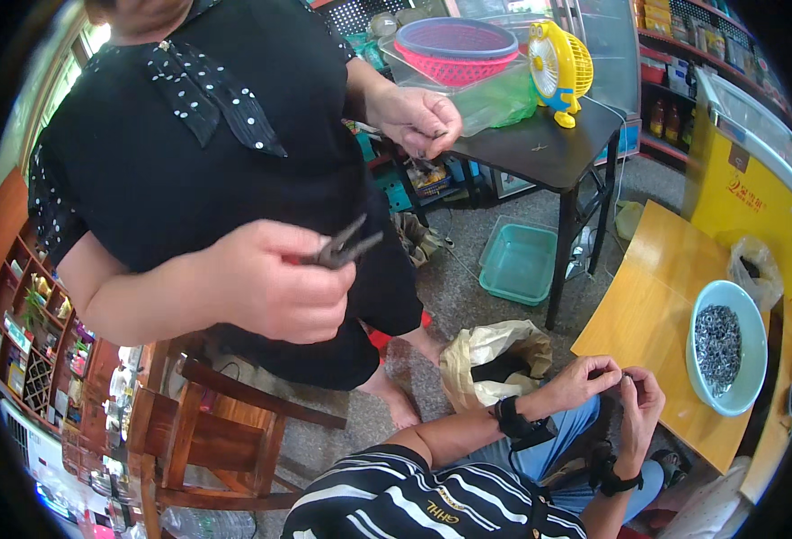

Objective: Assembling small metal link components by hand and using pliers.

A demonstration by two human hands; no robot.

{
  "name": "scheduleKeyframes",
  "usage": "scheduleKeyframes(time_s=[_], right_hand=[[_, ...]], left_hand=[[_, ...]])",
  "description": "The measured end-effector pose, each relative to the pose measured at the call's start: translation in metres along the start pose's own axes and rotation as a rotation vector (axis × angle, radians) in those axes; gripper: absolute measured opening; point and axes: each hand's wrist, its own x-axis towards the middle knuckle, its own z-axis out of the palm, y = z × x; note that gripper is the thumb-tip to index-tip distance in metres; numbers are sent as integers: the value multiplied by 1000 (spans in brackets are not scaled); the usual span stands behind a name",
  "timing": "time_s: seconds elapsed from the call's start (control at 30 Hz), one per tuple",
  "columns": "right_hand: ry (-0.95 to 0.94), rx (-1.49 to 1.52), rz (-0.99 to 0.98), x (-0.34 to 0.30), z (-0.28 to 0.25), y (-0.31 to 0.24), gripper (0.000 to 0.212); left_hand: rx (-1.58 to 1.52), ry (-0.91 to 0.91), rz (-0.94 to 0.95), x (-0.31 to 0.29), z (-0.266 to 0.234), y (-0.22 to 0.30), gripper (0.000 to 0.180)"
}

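Observation:
At the lower right, over my jeans, my left hand (pixel 584 381) is closed, fingertips pinched together. Beside it my right hand (pixel 640 409) is closed too. A tiny dark thing seems to sit between the fingertips; its kind cannot be made out. Black straps circle both my wrists. Right of my hands, a light-blue basin (pixel 755 382) on the wooden table (pixel 656 278) holds many small shiny dark pieces (pixel 717 346). Facing me stands a person in black, one hand gripping pliers (pixel 346 247) with parted jaws. That person's other hand (pixel 421 121) pinches something small.
Below my left hand's far side stands an open beige sack (pixel 468 364) with dark contents. A wooden chair (pixel 207 431) is at left. Behind are a black table (pixel 539 157) with a yellow fan (pixel 557 72) and baskets (pixel 457 65), a green tub (pixel 519 265), and a yellow freezer (pixel 746 180).

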Motion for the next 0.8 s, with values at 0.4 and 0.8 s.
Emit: scheduleKeyframes(time_s=[0.4, 0.8], right_hand=[[-90, -245, -46, 13, -19, 3, 35], [95, -1486, 116, 186, -244, 84, 22]], left_hand=[[245, 71, -71, -1, -4, 23, 16], [86, 15, -166, 3, 2, 6, 15]])
